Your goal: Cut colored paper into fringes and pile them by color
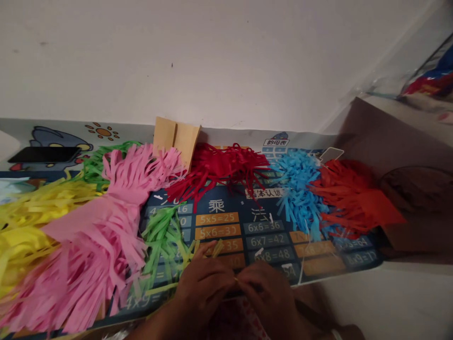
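At the front edge of the printed mat [272, 240], my left hand [207, 278] and my right hand [265, 288] meet with fingertips nearly touching. Both are pinched on a thin yellow strip [236, 279], of which only a small bit shows between them. More yellow strips stick out past the fingers of my left hand. A green fringed paper bundle [164, 236] lies just left of that hand. Pink fringed paper [102, 236] spreads farther left, beside yellow fringe [28, 236]. Red fringe [226, 165] lies beyond my hands.
Blue fringe [300, 189] and orange-red fringe [354, 198] lie at the right, next to a brown box [406, 141]. A folded tan card [187, 139] stands near the wall. A dark phone [44, 154] is at the far left, and a white tag [331, 154] sits behind the blue fringe.
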Available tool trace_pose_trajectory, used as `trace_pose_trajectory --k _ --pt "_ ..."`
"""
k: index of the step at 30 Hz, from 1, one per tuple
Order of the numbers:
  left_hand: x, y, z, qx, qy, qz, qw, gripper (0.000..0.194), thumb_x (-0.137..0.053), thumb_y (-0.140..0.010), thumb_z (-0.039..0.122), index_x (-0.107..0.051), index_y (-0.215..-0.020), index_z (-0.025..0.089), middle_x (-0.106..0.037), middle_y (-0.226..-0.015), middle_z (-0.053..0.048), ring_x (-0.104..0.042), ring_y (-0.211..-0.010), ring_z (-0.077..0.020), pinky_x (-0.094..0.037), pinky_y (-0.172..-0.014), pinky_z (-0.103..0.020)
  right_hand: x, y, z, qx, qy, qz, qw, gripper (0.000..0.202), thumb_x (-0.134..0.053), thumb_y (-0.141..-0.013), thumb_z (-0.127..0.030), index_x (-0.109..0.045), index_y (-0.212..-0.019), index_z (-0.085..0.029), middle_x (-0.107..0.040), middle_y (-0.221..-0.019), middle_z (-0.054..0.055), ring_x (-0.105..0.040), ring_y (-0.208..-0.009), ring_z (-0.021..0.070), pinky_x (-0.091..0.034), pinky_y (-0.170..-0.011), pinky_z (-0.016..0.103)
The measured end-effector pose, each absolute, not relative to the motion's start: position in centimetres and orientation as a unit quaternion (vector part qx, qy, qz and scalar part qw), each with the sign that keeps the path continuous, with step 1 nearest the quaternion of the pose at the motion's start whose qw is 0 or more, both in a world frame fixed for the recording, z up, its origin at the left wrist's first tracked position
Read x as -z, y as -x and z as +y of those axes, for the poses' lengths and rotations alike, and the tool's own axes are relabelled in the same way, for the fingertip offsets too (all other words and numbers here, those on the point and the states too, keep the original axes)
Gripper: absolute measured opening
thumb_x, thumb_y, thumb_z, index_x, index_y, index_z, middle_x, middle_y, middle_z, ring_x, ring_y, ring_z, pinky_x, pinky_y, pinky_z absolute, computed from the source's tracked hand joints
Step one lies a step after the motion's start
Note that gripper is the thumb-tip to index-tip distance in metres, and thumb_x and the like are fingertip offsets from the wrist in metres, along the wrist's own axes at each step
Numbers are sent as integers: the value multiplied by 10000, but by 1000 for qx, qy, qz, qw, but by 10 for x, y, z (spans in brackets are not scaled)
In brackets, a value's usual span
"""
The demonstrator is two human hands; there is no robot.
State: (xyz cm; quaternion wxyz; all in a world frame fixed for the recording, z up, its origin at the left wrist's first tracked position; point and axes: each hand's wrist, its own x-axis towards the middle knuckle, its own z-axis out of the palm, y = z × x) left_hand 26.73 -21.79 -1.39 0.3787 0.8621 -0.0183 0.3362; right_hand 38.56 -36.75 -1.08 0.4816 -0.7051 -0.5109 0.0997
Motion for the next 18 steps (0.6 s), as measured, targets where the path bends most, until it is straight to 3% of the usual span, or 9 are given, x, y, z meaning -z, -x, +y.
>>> trace_pose_trajectory --k 9,13,16,18 --pt "19 -271 -211 -328 -872 -20 364 186 -493 -928 151 -648 -962 249 -728 -820 35 -674 -726 -93 -302 -1135 -435 16 -392 -366 -161 714 -481 483 96 -608 -910 -242 -655 -827 -230 -695 -781 0 -639 -736 154 -476 -687 248" --pt "22 -276 -212 -314 -883 -3 348 132 -528 -917 206 -647 -867 235 -714 -763 41 -664 -689 -106 -352 -1102 -407 16 -387 -362 -151 722 -485 470 103 -594 -912 -232 -656 -830 -233 -692 -782 -1 -627 -740 152 -468 -705 250" --pt "28 -278 -214 -236 -907 39 346 264 -486 -924 299 -618 -707 226 -683 -673 37 -637 -603 -118 -538 -788 -260 14 -385 -361 -148 734 -492 444 116 -599 -903 -255 -669 -811 -243 -693 -786 -8 -628 -752 155 -459 -740 263" --pt "33 -278 -211 -213 -916 49 336 321 -460 -926 327 -605 -656 233 -664 -610 37 -614 -528 -115 -503 -539 -188 15 -398 -368 -137 747 -483 436 128 -617 -897 -315 -685 -808 -254 -699 -798 -7 -637 -772 163 -461 -756 267"
